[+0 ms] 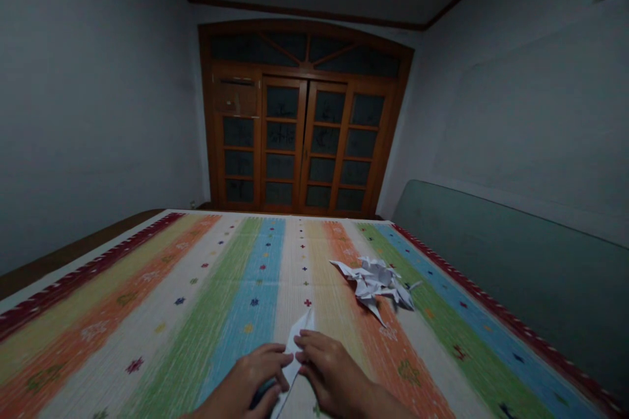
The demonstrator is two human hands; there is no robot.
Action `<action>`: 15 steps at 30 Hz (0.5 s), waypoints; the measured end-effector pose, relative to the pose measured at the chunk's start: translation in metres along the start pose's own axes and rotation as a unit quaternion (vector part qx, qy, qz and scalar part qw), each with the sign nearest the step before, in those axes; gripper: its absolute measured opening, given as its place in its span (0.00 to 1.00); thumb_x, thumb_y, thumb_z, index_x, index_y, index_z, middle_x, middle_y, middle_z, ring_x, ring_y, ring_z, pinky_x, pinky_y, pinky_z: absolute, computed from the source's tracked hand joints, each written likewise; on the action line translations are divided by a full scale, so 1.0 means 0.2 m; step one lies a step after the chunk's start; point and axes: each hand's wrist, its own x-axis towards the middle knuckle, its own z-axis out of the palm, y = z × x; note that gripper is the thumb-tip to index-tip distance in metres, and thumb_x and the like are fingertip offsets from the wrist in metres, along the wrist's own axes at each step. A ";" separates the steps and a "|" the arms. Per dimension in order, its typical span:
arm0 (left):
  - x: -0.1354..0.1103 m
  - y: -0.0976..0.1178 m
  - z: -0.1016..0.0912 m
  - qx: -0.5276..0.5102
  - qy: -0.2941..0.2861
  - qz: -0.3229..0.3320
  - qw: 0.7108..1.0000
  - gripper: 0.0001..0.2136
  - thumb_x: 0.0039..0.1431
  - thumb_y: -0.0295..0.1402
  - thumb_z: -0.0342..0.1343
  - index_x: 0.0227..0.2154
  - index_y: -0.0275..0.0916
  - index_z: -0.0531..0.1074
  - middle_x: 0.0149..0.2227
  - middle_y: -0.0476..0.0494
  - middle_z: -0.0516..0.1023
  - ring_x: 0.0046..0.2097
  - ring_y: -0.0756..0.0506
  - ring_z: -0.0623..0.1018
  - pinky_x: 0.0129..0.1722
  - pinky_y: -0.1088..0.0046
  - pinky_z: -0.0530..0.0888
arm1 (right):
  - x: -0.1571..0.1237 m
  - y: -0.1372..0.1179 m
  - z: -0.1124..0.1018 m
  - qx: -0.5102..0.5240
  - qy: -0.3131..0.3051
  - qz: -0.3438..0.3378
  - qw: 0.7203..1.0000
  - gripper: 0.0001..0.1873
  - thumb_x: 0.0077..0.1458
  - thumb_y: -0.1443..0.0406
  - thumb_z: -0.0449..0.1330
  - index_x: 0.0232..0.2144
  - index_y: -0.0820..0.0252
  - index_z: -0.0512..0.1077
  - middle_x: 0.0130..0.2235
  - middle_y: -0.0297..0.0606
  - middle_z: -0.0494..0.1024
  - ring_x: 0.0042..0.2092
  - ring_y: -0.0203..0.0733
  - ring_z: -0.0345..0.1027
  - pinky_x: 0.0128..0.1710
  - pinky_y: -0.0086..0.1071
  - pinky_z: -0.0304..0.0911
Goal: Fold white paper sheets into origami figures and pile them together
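Observation:
A narrow piece of folded white paper (300, 327) lies on the striped tablecloth, its pointed tip facing away from me. My left hand (258, 370) has curled fingers on the paper's left side, with the thumb near its lower end. A dark blue patch (262, 393) shows between that thumb and the fingers; I cannot make out what it is. From the right, my right hand (331, 363) presses its bent fingertips onto the paper's middle. Beyond it to the right sits a small pile of folded paper cranes (376, 281), touching neither hand.
The multicoloured striped tablecloth (230, 288) covers a wide table. Along the right side stands a pale green panel (511, 255). Wooden doors with glass panes (304, 144) close off the far end, between white walls.

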 end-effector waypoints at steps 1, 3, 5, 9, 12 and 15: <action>0.01 -0.01 -0.01 -0.017 -0.005 0.000 1.000 0.16 0.62 0.22 0.51 0.46 0.46 0.75 0.53 0.44 0.82 0.58 0.41 0.77 0.57 0.64 0.74 | 0.00 0.00 -0.01 -0.006 -0.007 -0.013 1.000 0.15 0.58 0.72 0.60 0.47 0.62 0.77 0.55 0.49 0.80 0.57 0.51 0.73 0.58 0.42 0.69; 0.05 -0.02 -0.02 -0.055 -0.016 0.001 0.998 0.17 0.63 0.19 0.46 0.44 0.44 0.75 0.47 0.43 0.82 0.52 0.43 0.79 0.53 0.67 0.75 | 0.02 0.00 -0.02 -0.017 -0.023 -0.038 0.999 0.15 0.59 0.72 0.58 0.47 0.62 0.76 0.53 0.49 0.81 0.56 0.50 0.74 0.58 0.40 0.70; 0.09 -0.02 -0.02 -0.078 -0.026 -0.001 0.997 0.16 0.64 0.19 0.45 0.45 0.43 0.74 0.45 0.41 0.81 0.49 0.44 0.79 0.52 0.67 0.75 | 0.03 0.00 -0.03 -0.021 -0.022 -0.043 0.999 0.15 0.57 0.73 0.58 0.46 0.61 0.76 0.49 0.48 0.83 0.53 0.49 0.76 0.56 0.38 0.70; 0.14 -0.02 -0.02 -0.068 -0.033 -0.015 0.997 0.16 0.62 0.20 0.53 0.47 0.43 0.74 0.50 0.42 0.77 0.54 0.43 0.74 0.56 0.64 0.70 | 0.05 0.00 -0.04 0.016 -0.003 -0.007 1.000 0.20 0.50 0.74 0.59 0.46 0.59 0.75 0.44 0.44 0.82 0.47 0.46 0.77 0.50 0.33 0.71; 0.13 -0.02 0.01 -0.046 -0.018 -0.041 0.998 0.10 0.61 0.22 0.57 0.40 0.43 0.78 0.46 0.45 0.78 0.49 0.44 0.75 0.52 0.67 0.71 | 0.05 -0.01 -0.04 0.053 0.002 0.008 0.999 0.18 0.47 0.74 0.60 0.42 0.59 0.75 0.43 0.43 0.80 0.44 0.44 0.75 0.45 0.31 0.70; 0.14 -0.04 0.04 -0.023 -0.001 -0.066 0.998 0.07 0.63 0.24 0.58 0.36 0.41 0.79 0.41 0.46 0.78 0.45 0.44 0.77 0.47 0.69 0.71 | 0.07 -0.02 -0.05 0.076 0.022 0.005 0.997 0.11 0.48 0.75 0.60 0.34 0.59 0.73 0.42 0.42 0.78 0.45 0.44 0.73 0.45 0.32 0.68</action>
